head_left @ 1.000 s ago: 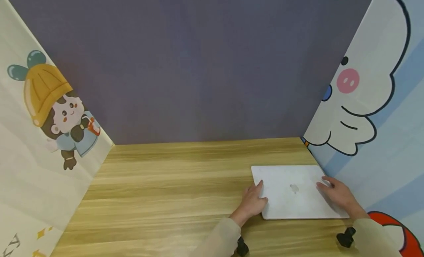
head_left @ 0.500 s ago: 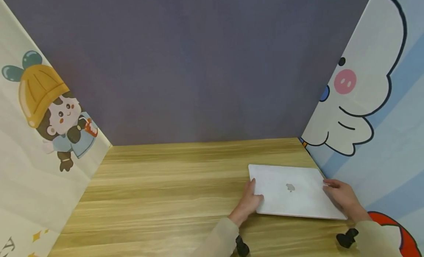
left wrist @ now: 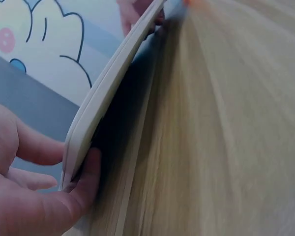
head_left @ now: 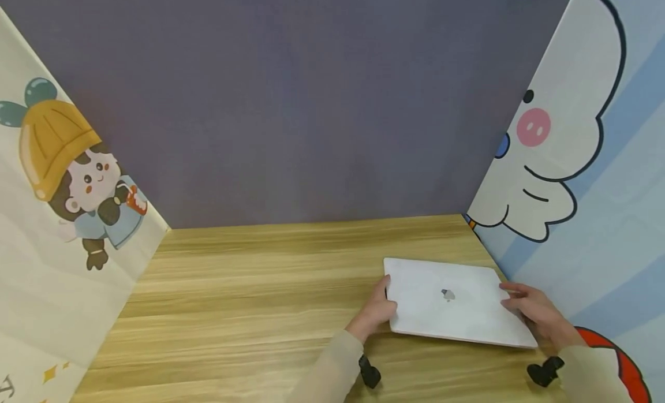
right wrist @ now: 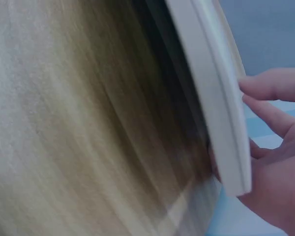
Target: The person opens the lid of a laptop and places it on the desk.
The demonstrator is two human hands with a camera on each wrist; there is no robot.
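A closed silver laptop (head_left: 457, 310) with an apple logo lies lid up at the right side of the wooden table. My left hand (head_left: 373, 312) grips its left edge. In the left wrist view, digits of that hand (left wrist: 34, 191) pinch the laptop's edge (left wrist: 96, 113) from above and below, with a dark gap under it. At the opposite edge my right hand (head_left: 537, 313) holds on, fingertips on the lid. The right wrist view shows the right hand (right wrist: 280, 142) around the corner of the laptop (right wrist: 221, 108), part of it hidden beneath.
The wooden table (head_left: 249, 310) extends to the left. A grey panel (head_left: 312, 103) stands behind it. Cartoon-printed side walls rise at the left (head_left: 31, 287) and right (head_left: 623, 218), the right one close to the laptop and right hand.
The laptop's left side has lifted and the laptop has turned slightly. My left hand has moved left and gripped its edge. The head view has shifted a little to the right.
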